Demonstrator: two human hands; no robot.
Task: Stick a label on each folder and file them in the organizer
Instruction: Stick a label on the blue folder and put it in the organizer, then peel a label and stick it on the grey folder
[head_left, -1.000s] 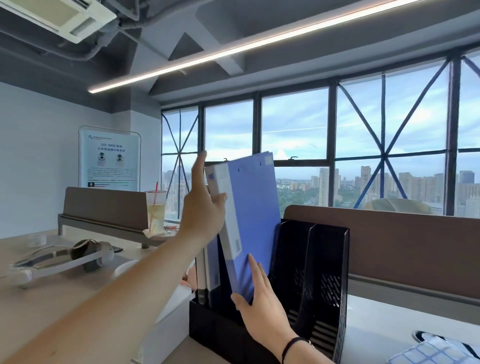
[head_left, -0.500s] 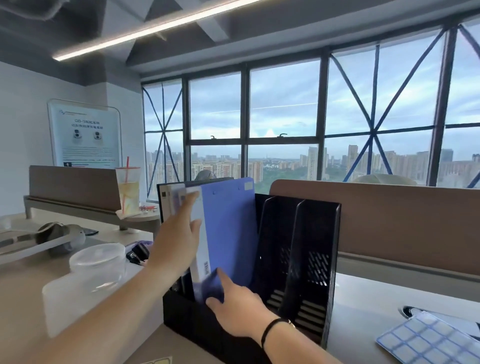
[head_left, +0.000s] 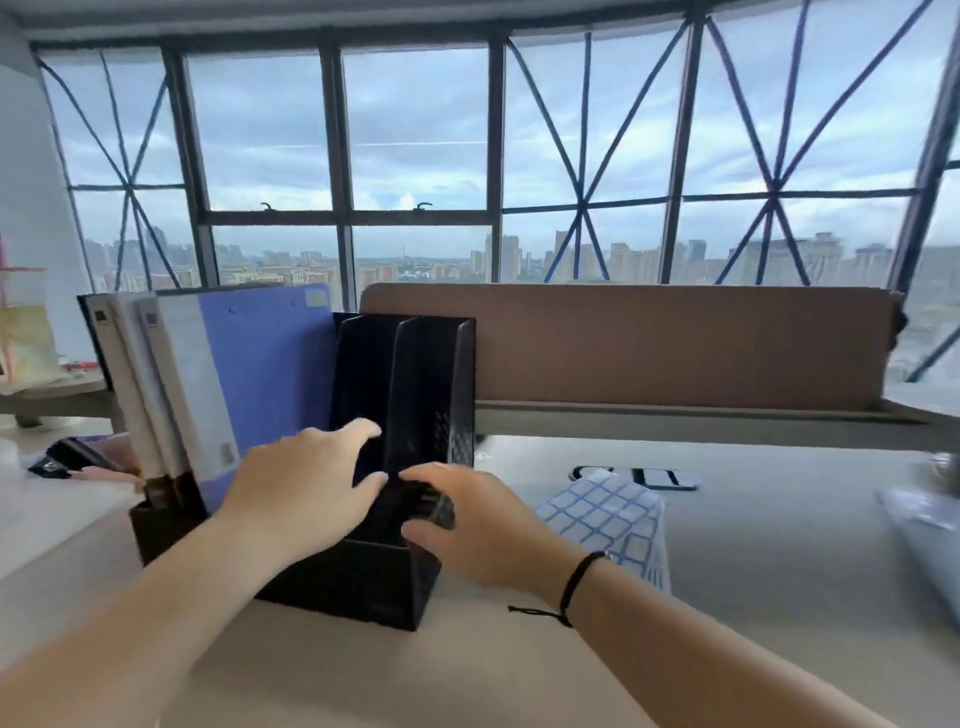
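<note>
A black slotted organizer (head_left: 415, 374) stands on the desk. A blue folder (head_left: 265, 374) stands upright in one of its left slots, beside two or three other folders (head_left: 130, 364) further left. My left hand (head_left: 301, 483) hovers in front of the blue folder with relaxed fingers, holding nothing. My right hand (head_left: 467, 514) rests over the organizer's low front edge, its fingers loosely spread. The two right slots hold nothing.
A sheet of blue-bordered labels (head_left: 613, 519) lies on the desk right of my right hand. A brown partition (head_left: 649, 343) runs behind the desk. A blurred pale object (head_left: 924, 530) lies at the far right. A drink cup (head_left: 26, 332) stands far left.
The blue folder has gone down fully into its slot. Both hands have let go of it and come back toward the organizer's front. The camera has tilted down.
</note>
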